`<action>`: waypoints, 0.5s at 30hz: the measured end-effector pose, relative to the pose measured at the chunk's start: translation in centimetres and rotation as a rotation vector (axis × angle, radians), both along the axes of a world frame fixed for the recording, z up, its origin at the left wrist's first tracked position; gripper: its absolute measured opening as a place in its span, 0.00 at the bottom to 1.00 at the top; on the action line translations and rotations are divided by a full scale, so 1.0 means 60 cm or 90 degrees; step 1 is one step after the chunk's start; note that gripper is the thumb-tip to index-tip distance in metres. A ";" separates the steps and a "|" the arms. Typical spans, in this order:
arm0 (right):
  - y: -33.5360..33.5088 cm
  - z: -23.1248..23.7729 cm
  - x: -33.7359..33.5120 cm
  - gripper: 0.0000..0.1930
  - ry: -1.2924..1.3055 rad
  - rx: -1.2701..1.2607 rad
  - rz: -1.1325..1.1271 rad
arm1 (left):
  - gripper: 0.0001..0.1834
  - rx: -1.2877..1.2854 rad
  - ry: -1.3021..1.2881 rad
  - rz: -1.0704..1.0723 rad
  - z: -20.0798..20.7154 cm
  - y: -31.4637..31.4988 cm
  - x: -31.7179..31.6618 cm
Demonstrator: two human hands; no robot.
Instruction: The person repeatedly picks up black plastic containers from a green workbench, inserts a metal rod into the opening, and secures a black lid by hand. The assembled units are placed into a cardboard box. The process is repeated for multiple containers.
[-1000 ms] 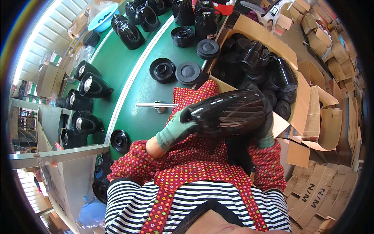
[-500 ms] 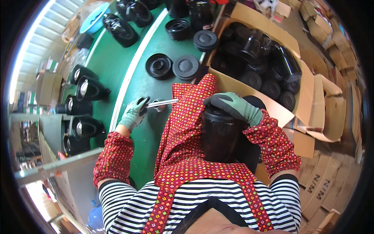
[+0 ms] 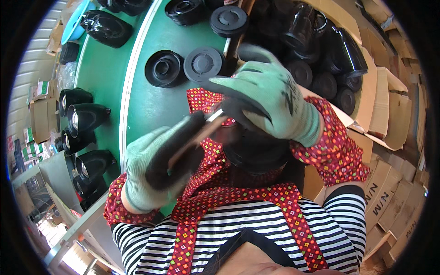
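Note:
In my gloved left hand [image 3: 160, 158] is a slim silver metal tool [image 3: 214, 115]. Motion smears its shaft, and I cannot tell its exact kind. Beyond it my gloved right hand [image 3: 270, 94] has its fingers apart, above the top of a black container [image 3: 256, 153] in my lap. The tool's bright tip lies close by the right fingers; whether they touch is unclear. Most of the container's top is hidden behind my hands. On the green bench rest a black ring-shaped part [image 3: 164, 68] and a flat black lid [image 3: 204, 65].
At the right stands an open cardboard box [image 3: 373, 98] full of black jugs and lids. Several glossy black housings [image 3: 89, 117] line the bench's left side. Further stacked black lids [image 3: 229, 20] sit at the back. Folded cartons [image 3: 385, 192] lie at lower right.
My left hand has brought the silver tool right and up, over the container. The right hand has lifted off the container's top and spread its fingers. The view has shifted slightly.

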State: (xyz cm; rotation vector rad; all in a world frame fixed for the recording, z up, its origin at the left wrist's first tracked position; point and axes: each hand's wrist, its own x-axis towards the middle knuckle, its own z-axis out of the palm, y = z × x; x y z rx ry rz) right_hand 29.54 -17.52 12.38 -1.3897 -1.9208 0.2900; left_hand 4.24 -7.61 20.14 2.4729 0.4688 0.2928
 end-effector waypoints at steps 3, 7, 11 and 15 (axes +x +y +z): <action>-0.003 -0.105 0.024 0.18 0.129 0.104 0.028 | 0.35 -0.166 -0.015 -0.167 0.010 0.025 0.043; -0.012 -0.142 0.050 0.18 0.131 0.119 0.117 | 0.35 -0.158 -0.179 -0.357 -0.054 0.055 0.106; -0.041 -0.178 0.048 0.19 0.197 0.098 0.074 | 0.25 -0.325 -0.224 -0.412 -0.094 0.020 0.139; -0.045 -0.192 0.064 0.16 0.233 0.052 0.109 | 0.25 -0.381 -0.227 -0.360 -0.097 -0.025 0.149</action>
